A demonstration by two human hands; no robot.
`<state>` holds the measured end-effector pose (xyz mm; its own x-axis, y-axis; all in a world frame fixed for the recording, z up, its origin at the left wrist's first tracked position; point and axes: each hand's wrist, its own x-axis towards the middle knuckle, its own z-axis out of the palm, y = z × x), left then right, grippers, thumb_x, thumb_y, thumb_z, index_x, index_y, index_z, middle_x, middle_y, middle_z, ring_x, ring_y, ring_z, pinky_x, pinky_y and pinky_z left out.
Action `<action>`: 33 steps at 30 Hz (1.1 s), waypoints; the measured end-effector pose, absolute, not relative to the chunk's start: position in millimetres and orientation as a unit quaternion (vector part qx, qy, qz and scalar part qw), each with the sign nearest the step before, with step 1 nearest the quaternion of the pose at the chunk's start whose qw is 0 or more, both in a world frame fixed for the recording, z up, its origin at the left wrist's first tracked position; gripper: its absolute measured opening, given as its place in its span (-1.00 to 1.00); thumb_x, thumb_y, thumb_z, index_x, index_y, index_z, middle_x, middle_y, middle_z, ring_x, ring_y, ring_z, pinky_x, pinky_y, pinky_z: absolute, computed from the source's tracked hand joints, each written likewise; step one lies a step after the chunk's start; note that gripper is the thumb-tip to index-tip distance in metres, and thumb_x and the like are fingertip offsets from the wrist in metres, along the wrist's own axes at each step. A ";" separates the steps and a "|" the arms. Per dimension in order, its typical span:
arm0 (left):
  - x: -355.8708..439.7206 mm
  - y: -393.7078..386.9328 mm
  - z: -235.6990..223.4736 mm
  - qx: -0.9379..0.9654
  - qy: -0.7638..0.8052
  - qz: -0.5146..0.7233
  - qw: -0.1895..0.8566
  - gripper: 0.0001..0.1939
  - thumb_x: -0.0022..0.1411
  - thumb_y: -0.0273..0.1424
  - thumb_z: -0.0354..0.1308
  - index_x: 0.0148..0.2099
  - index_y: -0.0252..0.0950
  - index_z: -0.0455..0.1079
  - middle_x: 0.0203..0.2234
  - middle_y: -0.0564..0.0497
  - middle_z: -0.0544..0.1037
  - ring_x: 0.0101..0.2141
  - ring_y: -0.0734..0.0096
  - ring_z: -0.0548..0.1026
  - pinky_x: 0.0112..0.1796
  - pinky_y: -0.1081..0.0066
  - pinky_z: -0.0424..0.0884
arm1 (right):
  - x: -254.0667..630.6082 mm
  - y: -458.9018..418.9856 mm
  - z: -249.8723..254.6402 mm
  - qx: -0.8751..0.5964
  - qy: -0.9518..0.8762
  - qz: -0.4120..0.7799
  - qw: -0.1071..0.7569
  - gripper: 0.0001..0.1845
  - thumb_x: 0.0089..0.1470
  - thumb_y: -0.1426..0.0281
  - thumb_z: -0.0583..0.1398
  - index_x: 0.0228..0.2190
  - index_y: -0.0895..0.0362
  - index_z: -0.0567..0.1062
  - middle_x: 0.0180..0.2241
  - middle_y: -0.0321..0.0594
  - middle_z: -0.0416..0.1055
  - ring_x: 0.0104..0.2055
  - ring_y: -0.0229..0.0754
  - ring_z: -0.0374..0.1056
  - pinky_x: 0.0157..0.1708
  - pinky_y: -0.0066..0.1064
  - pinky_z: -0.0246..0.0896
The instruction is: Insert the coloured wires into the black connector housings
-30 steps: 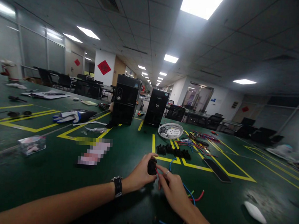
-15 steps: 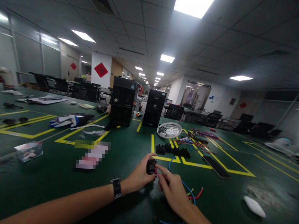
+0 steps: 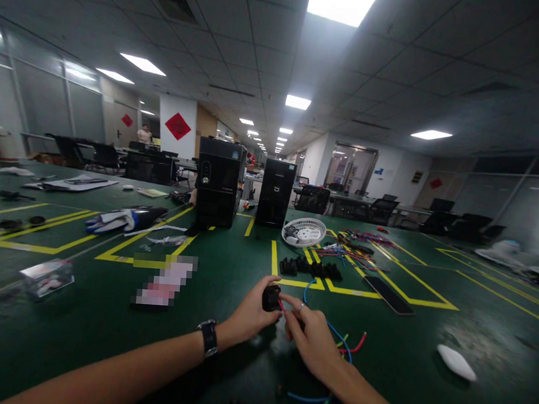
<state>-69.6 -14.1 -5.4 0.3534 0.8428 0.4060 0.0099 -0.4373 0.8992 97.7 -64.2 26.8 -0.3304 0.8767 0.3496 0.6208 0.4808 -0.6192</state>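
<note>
Gripped between the thumb and fingers of my left hand (image 3: pixel 249 310) is a small black plastic block (image 3: pixel 271 297), possibly a connector or socket. My right hand (image 3: pixel 312 337) pinches a thin red wire (image 3: pixel 281 304) at the near right side of the block. Whether the wire's end sits inside the block cannot be made out. Blue wire (image 3: pixel 332 329) runs out past my right hand, with a red wire end (image 3: pixel 360 342) and green ones beside it. More blue and green wires (image 3: pixel 307 399) curve under my right forearm. Several similar black blocks (image 3: pixel 311 268) stand in a row beyond my hands.
Two black computer cases (image 3: pixel 219 183) stand at the back. A white basket (image 3: pixel 303 232), bundled coloured wires (image 3: pixel 346 252) and a dark phone-like slab (image 3: pixel 388 294) lie right of centre. Gloves (image 3: pixel 123 219) and a clear box (image 3: pixel 47 277) are left; a white mouse-like object (image 3: pixel 456 362) is right.
The view has shifted slightly, so the scene sits a little further left. The black block appears slightly turned in my left hand. My right hand keeps its pinch on the red wire.
</note>
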 end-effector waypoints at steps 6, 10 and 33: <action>-69.7 -14.7 -3.9 0.685 0.316 0.484 0.445 -0.34 -0.03 -0.54 0.26 0.14 -0.24 0.19 -0.05 -0.08 0.41 -0.04 0.24 0.40 0.01 0.26 0.29 | 99.6 -63.9 28.7 -0.477 -0.791 0.181 0.338 -0.55 0.26 0.29 -0.04 0.09 0.20 0.35 -0.63 -0.32 0.37 -0.58 -0.25 0.30 -0.50 -0.47 0.14; -69.4 -14.1 -3.6 0.679 0.318 0.483 0.453 -0.35 -0.05 -0.54 0.27 0.13 -0.25 0.21 -0.04 -0.08 0.41 -0.04 0.24 0.40 0.01 0.26 0.29 | 100.3 -63.3 29.1 -0.481 -0.789 0.176 0.341 -0.55 0.27 0.30 -0.05 0.08 0.20 0.36 -0.62 -0.32 0.37 -0.57 -0.24 0.31 -0.48 -0.46 0.15; -72.9 -24.2 4.4 0.695 0.281 0.474 0.462 -0.61 0.27 -0.32 0.05 0.13 -0.22 0.30 0.11 -0.10 0.30 0.13 0.22 0.25 0.17 0.21 0.15 | 107.2 -60.3 17.8 -0.451 -0.836 0.087 0.300 -0.55 0.25 0.41 -0.04 0.13 0.15 0.33 -0.12 -0.01 0.51 -0.19 -0.11 0.47 -0.20 -0.39 0.28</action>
<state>-72.9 -24.2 4.4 0.3935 0.8282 0.3991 -0.0473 -0.4153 0.9085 107.2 -60.3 17.8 -0.4132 0.8067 0.4225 0.7027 0.5775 -0.4155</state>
